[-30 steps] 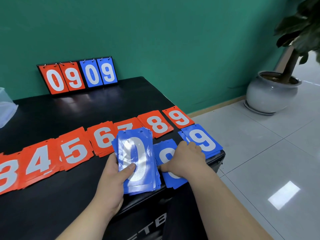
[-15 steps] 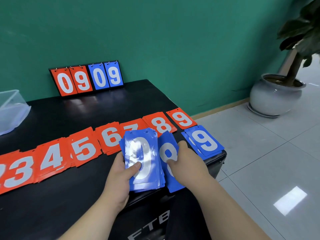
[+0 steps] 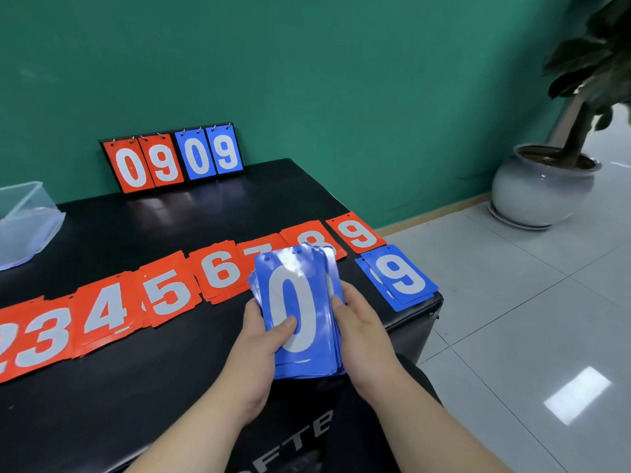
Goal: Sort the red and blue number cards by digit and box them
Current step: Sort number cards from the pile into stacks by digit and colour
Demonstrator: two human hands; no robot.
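Both hands, left hand (image 3: 254,339) and right hand (image 3: 363,331), grip blue card stack (image 3: 297,302), fingers curled round it, above worktop (image 3: 143,387).

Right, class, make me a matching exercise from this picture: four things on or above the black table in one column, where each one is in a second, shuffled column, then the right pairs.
Things
1. blue stack topped with 0
2. blue 9 cards
3. flip scoreboard
4. clear plastic box

Places
A. at the left edge of the table
B. standing at the back, by the green wall
C. held between the left hand and right hand
D. lying flat at the near right corner

Pairs: 1-C, 2-D, 3-B, 4-A
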